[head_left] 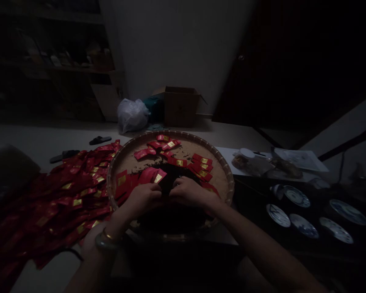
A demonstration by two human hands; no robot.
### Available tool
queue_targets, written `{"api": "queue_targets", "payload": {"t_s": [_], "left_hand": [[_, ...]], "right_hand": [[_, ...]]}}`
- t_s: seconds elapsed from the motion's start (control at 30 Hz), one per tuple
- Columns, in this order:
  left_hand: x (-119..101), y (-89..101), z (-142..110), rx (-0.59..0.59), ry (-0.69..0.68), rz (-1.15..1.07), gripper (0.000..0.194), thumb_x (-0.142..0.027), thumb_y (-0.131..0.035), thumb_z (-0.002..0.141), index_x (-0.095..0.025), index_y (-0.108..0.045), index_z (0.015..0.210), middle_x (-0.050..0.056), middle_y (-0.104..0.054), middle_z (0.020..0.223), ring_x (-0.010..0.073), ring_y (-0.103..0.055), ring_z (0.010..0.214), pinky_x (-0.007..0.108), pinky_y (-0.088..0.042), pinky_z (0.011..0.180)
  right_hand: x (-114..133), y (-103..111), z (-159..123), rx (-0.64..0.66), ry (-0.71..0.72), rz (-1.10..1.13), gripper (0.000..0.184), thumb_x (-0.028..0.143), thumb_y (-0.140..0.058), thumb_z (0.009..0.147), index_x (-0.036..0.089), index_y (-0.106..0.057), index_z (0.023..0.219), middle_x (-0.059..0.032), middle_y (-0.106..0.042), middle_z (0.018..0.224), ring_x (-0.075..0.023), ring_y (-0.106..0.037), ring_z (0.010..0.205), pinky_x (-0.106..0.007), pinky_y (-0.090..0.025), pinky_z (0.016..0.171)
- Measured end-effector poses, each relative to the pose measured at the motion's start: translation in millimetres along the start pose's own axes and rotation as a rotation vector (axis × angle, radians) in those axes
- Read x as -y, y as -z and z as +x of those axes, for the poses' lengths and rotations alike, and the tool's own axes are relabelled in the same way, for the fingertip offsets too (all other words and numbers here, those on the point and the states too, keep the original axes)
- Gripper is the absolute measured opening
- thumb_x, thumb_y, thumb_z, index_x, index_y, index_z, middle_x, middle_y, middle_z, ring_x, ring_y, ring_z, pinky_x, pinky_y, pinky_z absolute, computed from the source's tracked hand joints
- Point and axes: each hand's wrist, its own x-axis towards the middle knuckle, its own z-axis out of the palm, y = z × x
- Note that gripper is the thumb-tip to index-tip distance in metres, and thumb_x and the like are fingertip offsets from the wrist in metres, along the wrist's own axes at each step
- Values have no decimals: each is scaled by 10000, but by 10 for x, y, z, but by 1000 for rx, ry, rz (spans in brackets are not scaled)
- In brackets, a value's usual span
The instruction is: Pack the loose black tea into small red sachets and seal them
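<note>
A round woven bamboo tray (226, 169) lies in front of me with a dark heap of loose dried leaves (171, 169), which look like tea, in its middle. Over its left part my left hand (144, 198) is closed, its fingers on a red packet (151, 176) with a gold label. My right hand (191, 192) is curled over the dark heap, fingertips pressed together; what they hold is lost in the dark. Several more red packets (202, 167) lie around the heap, flat or overlapping. The scene is very dim.
A large pile of red packets (57, 199) covers the floor at left, near dark slippers (100, 140). Blue-and-white dishes (303, 226) and a lidded jar (244, 158) stand at right. Behind the tray are a white plastic bag (132, 115) and an open cardboard box (181, 108).
</note>
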Motion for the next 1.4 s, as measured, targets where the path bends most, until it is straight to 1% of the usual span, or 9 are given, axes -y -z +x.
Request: {"api": "queue_targets", "payload": {"t_s": [0.23, 0.4, 0.57, 0.63, 0.8, 0.93, 1.07, 1.3, 1.4], "left_hand": [[48, -108, -41, -99, 70, -276, 86, -190, -575, 846, -198, -657, 821, 19, -621, 908, 110, -608, 762, 198, -454, 680], [55, -184, -35, -98, 90, -275, 43, -183, -608, 823, -187, -648, 808, 12, -608, 850, 107, -594, 730, 195, -445, 660], [22, -180, -15, -71, 131, -227, 45, -148, -604, 802, -186, -627, 799, -3, -601, 826, 102, -580, 712, 192, -417, 631], [20, -170, -14, -73, 160, -219, 44, -147, -609, 797, -188, -622, 804, -5, -606, 830, 104, -581, 713, 194, -415, 635], [40, -179, -21, -93, 173, -230, 25, -176, -630, 796, -190, -620, 814, -2, -621, 843, 108, -584, 708, 196, -414, 636], [53, -203, -31, -108, 176, -254, 22, -174, -630, 796, -190, -628, 812, 5, -627, 860, 118, -598, 743, 198, -427, 659], [56, -214, -42, -124, 184, -256, 22, -200, -628, 803, -183, -626, 790, 4, -627, 836, 115, -593, 723, 196, -423, 644], [57, -224, -28, -135, 189, -175, 63, -247, -612, 822, -194, -641, 839, 8, -619, 838, 117, -591, 720, 198, -412, 631], [51, -214, -25, -122, 176, -167, 60, -236, -611, 821, -193, -650, 810, 9, -616, 828, 113, -582, 698, 199, -407, 616]], "right_hand": [[-23, -114, -74, -231, 14, 0, 112, 235, -578, 873, 183, -673, 897, -62, -697, 944, -171, -599, 868, -314, -383, 762], [126, -40, 28, -46, -69, -77, 134, 225, -649, 804, 182, -678, 928, -60, -693, 975, -227, -553, 1029, -349, -366, 804], [191, 39, 161, 183, -82, -176, 182, 261, -571, 871, 156, -695, 790, -73, -690, 833, -229, -574, 944, -350, -367, 769], [191, 77, 162, 158, -65, -192, 178, 256, -579, 870, 148, -692, 786, -78, -685, 832, -222, -572, 921, -346, -368, 773], [169, 151, 96, -71, -115, -92, 131, 198, -657, 813, 158, -673, 937, -79, -669, 993, -191, -558, 927, -319, -381, 799], [169, 115, 118, 19, -77, -68, 155, 190, -654, 815, 187, -681, 968, -61, -674, 1022, -220, -531, 1031, -334, -375, 826], [174, 63, 161, 110, -60, -98, 113, 218, -611, 857, 212, -711, 908, -37, -682, 997, -211, -542, 987, -340, -365, 803], [164, 92, 144, 5, -34, -160, 133, 233, -597, 872, 181, -709, 923, -72, -682, 926, -195, -516, 906, -328, -351, 777], [171, 98, 155, 59, -57, -148, 151, 289, -608, 870, 193, -724, 873, -62, -692, 866, -205, -501, 918, -340, -339, 797]]}}
